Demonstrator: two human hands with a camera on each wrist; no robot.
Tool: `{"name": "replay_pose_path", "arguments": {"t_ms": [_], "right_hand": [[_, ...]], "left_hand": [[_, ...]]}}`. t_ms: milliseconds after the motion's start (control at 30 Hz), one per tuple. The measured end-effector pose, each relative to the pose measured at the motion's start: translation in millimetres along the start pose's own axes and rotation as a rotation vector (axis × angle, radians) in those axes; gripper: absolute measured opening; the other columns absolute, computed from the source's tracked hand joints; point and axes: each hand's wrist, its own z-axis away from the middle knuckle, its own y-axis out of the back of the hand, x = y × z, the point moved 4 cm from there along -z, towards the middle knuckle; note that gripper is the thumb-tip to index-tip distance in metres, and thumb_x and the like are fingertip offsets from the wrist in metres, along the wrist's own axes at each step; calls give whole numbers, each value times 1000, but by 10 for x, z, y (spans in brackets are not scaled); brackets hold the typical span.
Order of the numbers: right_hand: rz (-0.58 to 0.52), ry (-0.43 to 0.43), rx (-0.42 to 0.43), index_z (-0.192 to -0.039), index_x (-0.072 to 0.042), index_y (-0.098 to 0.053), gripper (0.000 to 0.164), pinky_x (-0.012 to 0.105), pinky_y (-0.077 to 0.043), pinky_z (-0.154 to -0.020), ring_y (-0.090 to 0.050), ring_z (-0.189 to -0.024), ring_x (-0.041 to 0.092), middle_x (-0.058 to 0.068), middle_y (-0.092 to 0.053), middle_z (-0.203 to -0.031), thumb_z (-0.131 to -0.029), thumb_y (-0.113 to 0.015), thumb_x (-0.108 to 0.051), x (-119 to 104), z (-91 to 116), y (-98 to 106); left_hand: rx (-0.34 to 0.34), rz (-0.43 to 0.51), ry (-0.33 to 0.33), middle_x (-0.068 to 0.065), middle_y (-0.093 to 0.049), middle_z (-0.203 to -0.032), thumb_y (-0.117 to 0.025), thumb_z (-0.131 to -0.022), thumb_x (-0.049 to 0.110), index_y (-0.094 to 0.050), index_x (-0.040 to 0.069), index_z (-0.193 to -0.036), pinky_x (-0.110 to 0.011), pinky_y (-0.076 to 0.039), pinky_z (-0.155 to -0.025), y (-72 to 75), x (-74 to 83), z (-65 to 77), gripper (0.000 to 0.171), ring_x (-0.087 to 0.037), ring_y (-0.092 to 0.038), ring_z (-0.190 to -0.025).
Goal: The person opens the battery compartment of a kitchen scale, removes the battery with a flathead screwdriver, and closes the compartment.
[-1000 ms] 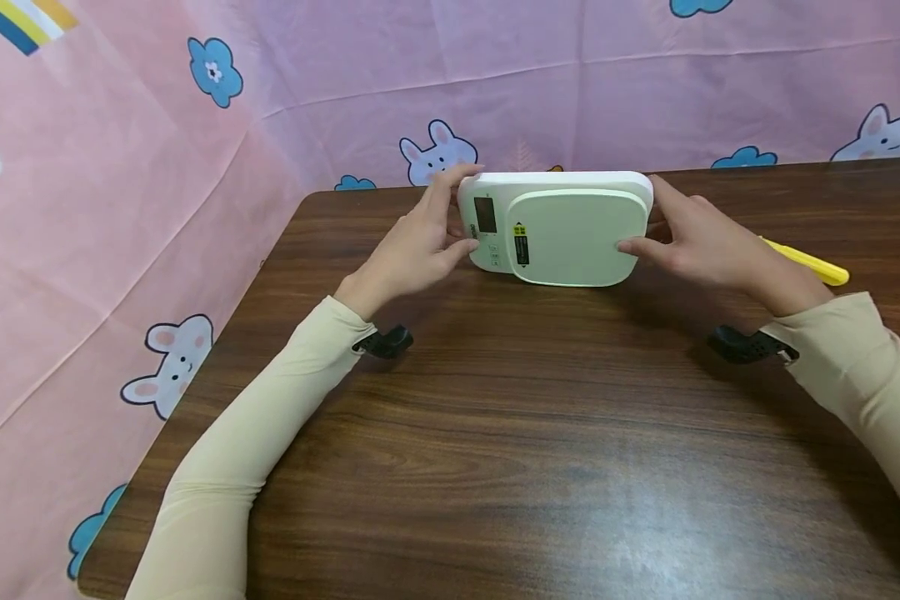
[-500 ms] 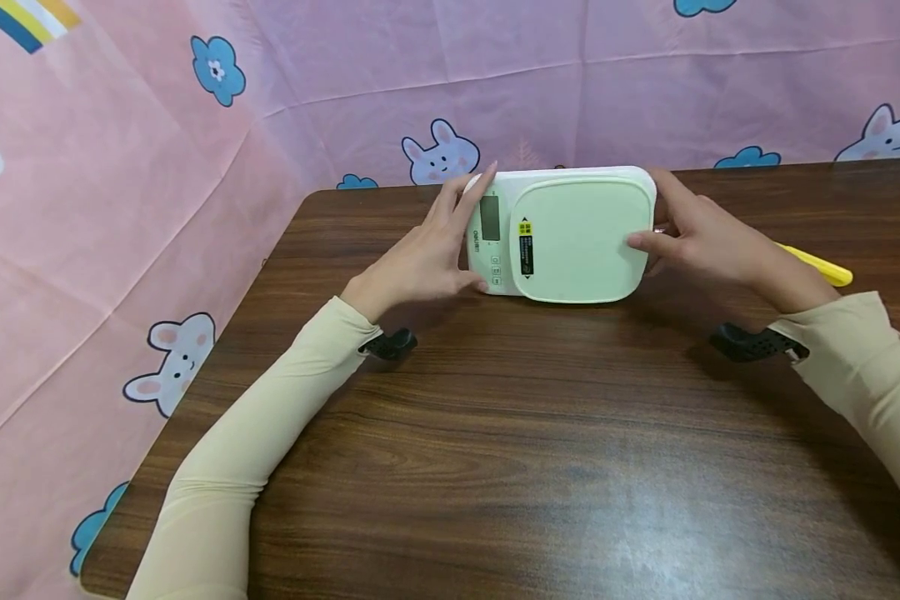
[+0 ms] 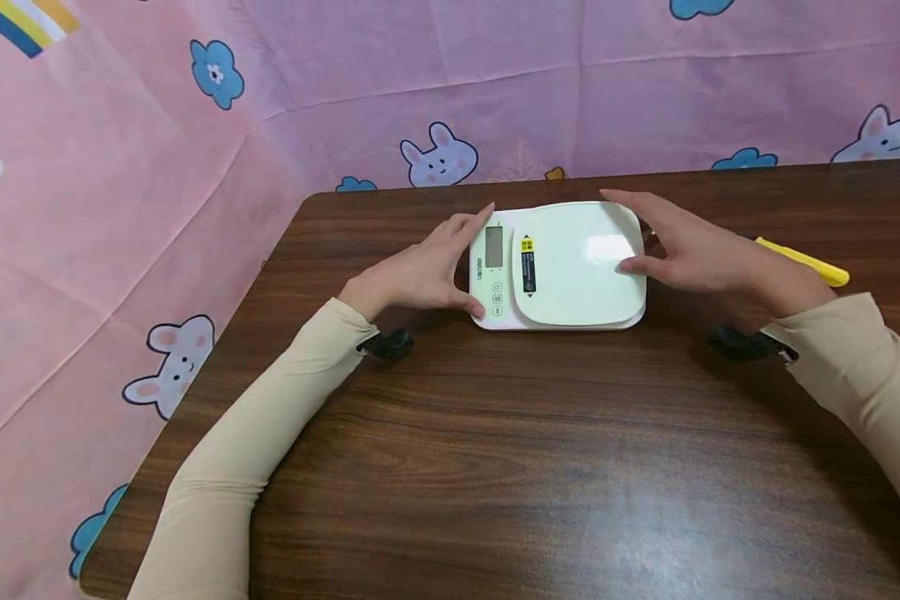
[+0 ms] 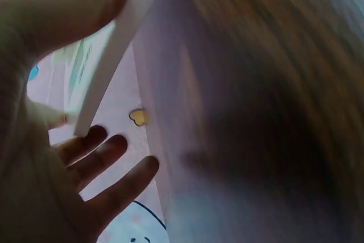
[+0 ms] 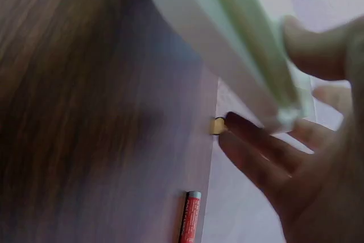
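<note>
A pale green and white digital kitchen scale (image 3: 577, 267) faces up toward the head camera, its small grey display and buttons at the left end. My left hand (image 3: 423, 267) grips that end, thumb at the near corner and a finger at the far edge. At the opposite end my right hand (image 3: 690, 242) holds the scale, thumb on the weighing plate. In the left wrist view the white side of the scale (image 4: 108, 75) passes between thumb and fingers. The right wrist view shows the scale (image 5: 210, 32) blurred, with fingers spread beneath its edge.
A yellow handle-like object (image 3: 813, 262) lies on the dark wooden table (image 3: 450, 467) beyond my right wrist. In the right wrist view a red battery (image 5: 190, 217) rests near the table's far edge. A pink patterned cloth (image 3: 525, 92) hangs behind and at the left.
The scale has come down and toward me, tilting from nearly upright to flatter, so more of its top shows. Both hands keep hold; the left fingers have shifted along its end.
</note>
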Motion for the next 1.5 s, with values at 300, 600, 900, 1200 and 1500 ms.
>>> {"name": "replay_pose_path", "arguments": {"t_ms": [300, 600, 900, 1200, 1500], "right_hand": [[2, -22, -73, -170, -15, -20, 91, 69, -32, -121, -33, -155, 43, 21, -28, -171, -98, -77, -17, 49, 5, -102], [-33, -26, -148, -171, -13, -14, 89, 71, -22, -124, -20, -160, 44, 20, -18, -175, -103, -71, -23, 42, -17, -188], [-27, -53, -186, -172, -19, -3, 102, 72, -14, -126, -5, -164, 43, 16, -1, -179, -100, -75, -27, 21, -17, -236], [66, -79, -244, -172, -21, 4, 128, 76, -5, -123, 4, -163, 49, 19, 11, -178, -85, -89, -37, -54, 73, -250], [215, -67, -235, -172, -24, 2, 142, 75, 1, -123, 9, -162, 51, 14, 17, -178, -72, -96, -45, -211, 87, -394]], "left_hand": [[-139, -17, 31, -5, -19, -176, -84, -85, 59, -1, 20, -172, -42, -28, -130, -72, -92, -34, 126, -20, -25, -161], [-127, -27, 13, 0, -18, -178, -83, -85, 59, -6, 24, -172, -48, -15, -134, -102, -185, -37, 122, -27, -14, -166], [-100, -18, -57, 3, -1, -180, -84, -88, 51, -2, 37, -171, -50, -13, -134, -103, -120, -36, 118, -28, -7, -167], [-61, -46, -68, 2, 28, -175, -87, -83, 55, 19, 31, -168, -47, 4, -135, -71, -118, -54, 138, -28, 18, -165], [-185, 35, -85, 1, 15, -179, -77, -94, 52, 16, 31, -169, -47, 4, -135, -143, -147, -125, 121, -26, 14, -167]]}}
